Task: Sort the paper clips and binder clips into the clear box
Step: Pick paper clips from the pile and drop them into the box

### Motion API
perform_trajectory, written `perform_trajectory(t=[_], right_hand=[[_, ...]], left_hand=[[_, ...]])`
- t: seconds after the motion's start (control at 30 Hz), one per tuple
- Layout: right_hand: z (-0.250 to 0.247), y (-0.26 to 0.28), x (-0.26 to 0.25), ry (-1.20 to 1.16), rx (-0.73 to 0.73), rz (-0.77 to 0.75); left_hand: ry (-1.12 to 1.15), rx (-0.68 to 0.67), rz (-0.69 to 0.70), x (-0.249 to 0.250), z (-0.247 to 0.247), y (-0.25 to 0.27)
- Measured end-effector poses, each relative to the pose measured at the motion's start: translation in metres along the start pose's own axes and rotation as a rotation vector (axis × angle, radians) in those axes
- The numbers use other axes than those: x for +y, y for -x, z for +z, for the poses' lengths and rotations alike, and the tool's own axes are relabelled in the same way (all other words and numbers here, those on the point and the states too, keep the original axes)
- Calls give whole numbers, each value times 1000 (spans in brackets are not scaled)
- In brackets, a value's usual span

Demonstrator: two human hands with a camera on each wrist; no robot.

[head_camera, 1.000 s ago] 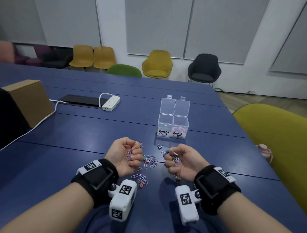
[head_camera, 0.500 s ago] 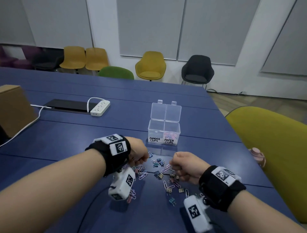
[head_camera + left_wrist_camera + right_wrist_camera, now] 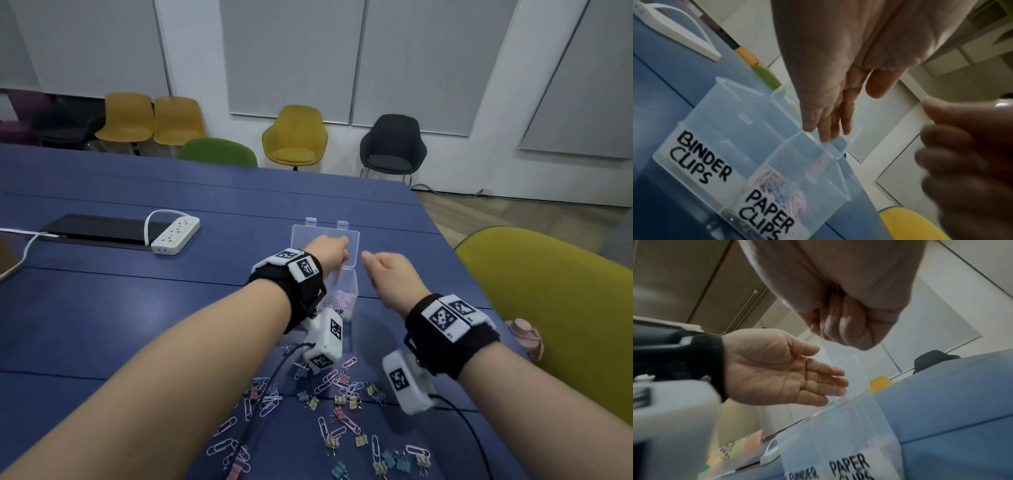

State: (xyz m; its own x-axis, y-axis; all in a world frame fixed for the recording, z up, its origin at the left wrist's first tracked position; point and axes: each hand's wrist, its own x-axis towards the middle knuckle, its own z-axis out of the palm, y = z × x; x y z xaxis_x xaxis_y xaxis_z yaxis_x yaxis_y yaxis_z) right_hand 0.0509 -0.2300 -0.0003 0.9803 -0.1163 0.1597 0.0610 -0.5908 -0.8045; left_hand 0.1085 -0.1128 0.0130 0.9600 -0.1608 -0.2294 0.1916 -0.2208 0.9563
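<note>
The clear box (image 3: 346, 295) stands open with its lid up, labelled BINDER CLIPS on the left and PAPER CLIPS on the right. My left hand (image 3: 330, 248) hovers over the box (image 3: 715, 129) with straight fingers (image 3: 828, 129) above the right compartment. A pink blur drops below them onto the paper clips (image 3: 781, 186) lying there. My right hand (image 3: 383, 270) hangs just right of the box as a tight fist (image 3: 846, 327), and what it holds barely shows. Loose paper clips and binder clips (image 3: 335, 387) lie scattered on the blue table near me.
A white power strip (image 3: 174, 234) and a black panel (image 3: 96, 228) lie at the far left. A yellow-green chair (image 3: 548, 291) stands by the table's right edge, with a small pink object (image 3: 525, 334) beside it. Wrist-camera cables run across the scattered clips.
Both hands have lifted from the pile and moved forward to the box. The left hand, curled round paper clips before, has spread its fingers over the right compartment. The right stays a fist.
</note>
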Motion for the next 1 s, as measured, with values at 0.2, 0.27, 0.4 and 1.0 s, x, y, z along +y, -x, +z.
perform_trajectory(t=[0.2,0.27,0.4,1.0], right_hand=[[28,-39,-12,-212,148,-18],[37,-46,-15,-232,108,-13],[47,-49,-8,-150,-5,-9],[43,42,-24,102,77,-188]], left_hand=[[-109,98,157,-10,-24,9],[-118,144,213,-15,-37,16],[-132,156,257,-28,-64,39],[-937,-123,191,-109,-153,134]])
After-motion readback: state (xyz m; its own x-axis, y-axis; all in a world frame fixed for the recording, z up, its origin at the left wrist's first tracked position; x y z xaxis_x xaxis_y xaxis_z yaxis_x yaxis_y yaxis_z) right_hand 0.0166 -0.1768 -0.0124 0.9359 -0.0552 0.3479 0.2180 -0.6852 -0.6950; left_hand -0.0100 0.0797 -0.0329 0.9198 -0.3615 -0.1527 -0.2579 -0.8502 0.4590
